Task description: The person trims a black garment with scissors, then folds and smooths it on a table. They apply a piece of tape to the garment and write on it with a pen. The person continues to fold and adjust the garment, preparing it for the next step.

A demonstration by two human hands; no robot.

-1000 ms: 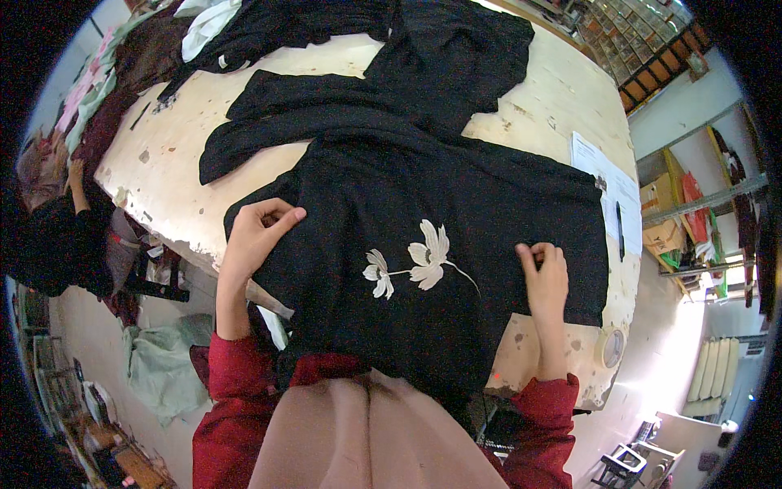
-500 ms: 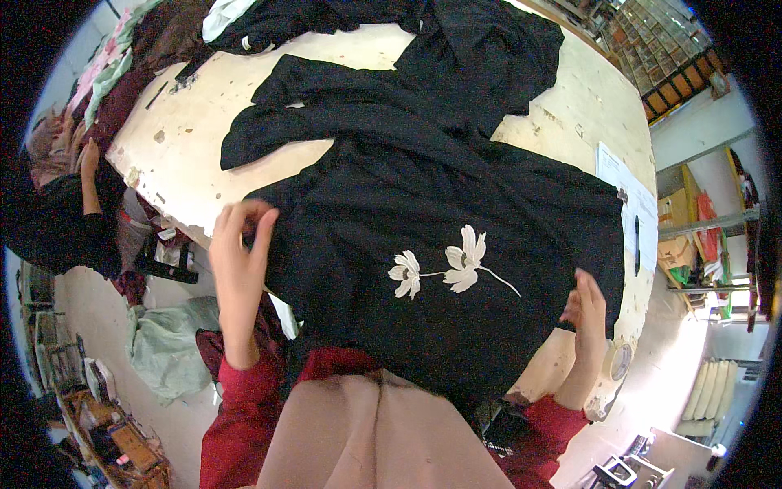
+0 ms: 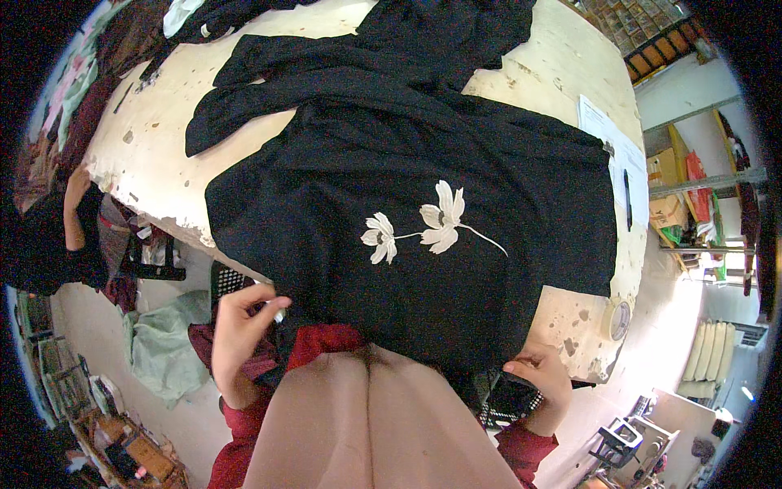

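A black short-sleeved T-shirt (image 3: 432,306) lies spread over the table, its lower part hanging toward me past the near edge. Two white flowers on a curved stem (image 3: 441,218) decorate its middle. My left hand (image 3: 243,336) is closed in a pinch at the shirt's lower left edge; a small whitish bit shows by the fingertips, too small to name. At the lower right edge, my right hand (image 3: 544,376) pinches the hem between thumb and fingers. Bunched black garments (image 3: 391,49) lie beyond the shirt.
The worn cream table (image 3: 562,326) carries a tape roll (image 3: 619,320), papers (image 3: 607,130) and a black pen (image 3: 628,200) at the right. Another person's hand (image 3: 76,191) rests by the left edge. Pale green cloth (image 3: 169,346) lies on the floor; shelves (image 3: 700,191) stand right.
Both hands have come down and toward me, from above the shirt's sides to its lower edge, where they now grip the fabric. The left sleeve lies spread out flatter; the view has shifted slightly.
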